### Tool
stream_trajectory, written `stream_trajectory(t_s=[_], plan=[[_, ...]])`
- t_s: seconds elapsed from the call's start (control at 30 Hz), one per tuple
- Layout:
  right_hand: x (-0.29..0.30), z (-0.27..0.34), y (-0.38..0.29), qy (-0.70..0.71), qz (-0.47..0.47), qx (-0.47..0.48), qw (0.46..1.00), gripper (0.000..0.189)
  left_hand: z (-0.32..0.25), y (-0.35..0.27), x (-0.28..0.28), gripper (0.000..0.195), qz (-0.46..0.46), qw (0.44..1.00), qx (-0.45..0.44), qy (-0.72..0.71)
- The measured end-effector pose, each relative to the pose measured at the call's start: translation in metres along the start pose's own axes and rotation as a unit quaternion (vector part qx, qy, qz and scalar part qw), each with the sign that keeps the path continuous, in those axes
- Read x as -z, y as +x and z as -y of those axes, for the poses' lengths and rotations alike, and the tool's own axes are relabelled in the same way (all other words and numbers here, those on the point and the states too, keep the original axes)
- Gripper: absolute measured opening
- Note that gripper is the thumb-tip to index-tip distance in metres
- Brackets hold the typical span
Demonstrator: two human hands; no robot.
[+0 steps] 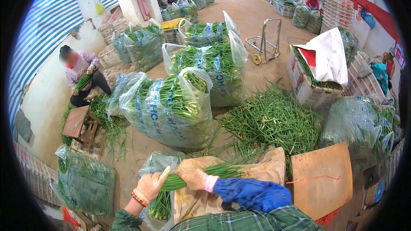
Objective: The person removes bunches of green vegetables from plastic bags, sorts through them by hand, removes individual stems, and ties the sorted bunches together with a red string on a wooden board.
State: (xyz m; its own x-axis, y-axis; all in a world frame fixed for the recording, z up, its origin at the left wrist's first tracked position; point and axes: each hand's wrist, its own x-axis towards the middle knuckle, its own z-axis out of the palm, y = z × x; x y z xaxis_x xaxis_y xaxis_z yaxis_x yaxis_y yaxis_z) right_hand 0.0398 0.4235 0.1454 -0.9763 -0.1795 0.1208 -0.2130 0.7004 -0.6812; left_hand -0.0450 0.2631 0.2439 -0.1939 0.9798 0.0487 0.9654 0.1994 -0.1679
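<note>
My left hand (149, 186), in a pale glove with a beaded bracelet at the wrist, is closed round one end of a bunch of long green vegetable stalks (173, 183), thumb raised. My right hand (192, 177), also gloved and with a blue sleeve behind it, grips the same bunch further along. Loose leaf ends trail out past that wrist to the right. Beneath the bunch, a clear plastic bag (162, 159) holds more green stalks (160, 207). A stained tan sack (196, 205) lies across my lap.
A heap of loose stalks (276, 118) spreads ahead right, beside a wooden board (321, 179) with a red string. Large filled plastic bags (167, 112) stand ahead. A seated co-worker (82, 64) holds a bunch at left. Beyond are a hand trolley (266, 43) and a covered crate (301, 83).
</note>
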Motion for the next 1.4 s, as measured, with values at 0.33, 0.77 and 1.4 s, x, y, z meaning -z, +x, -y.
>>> stream_trajectory(t_s=[0.33,0.77,1.4], plan=[[0.202,0.045,-0.216,-0.444,-0.209,-0.339,0.803,0.036,0.006,0.067,-0.010,0.059,-0.243,0.857,0.149,-0.429],[0.154,0.015,-0.441,-0.222,-0.392,-0.771,0.450,0.050,-0.047,0.122,-0.019,0.051,-0.095,0.899,0.076,-0.420],[0.105,-0.034,-0.457,-0.245,-0.344,-0.724,0.545,0.101,-0.018,-0.024,-0.105,0.025,0.217,0.865,0.427,-0.150]])
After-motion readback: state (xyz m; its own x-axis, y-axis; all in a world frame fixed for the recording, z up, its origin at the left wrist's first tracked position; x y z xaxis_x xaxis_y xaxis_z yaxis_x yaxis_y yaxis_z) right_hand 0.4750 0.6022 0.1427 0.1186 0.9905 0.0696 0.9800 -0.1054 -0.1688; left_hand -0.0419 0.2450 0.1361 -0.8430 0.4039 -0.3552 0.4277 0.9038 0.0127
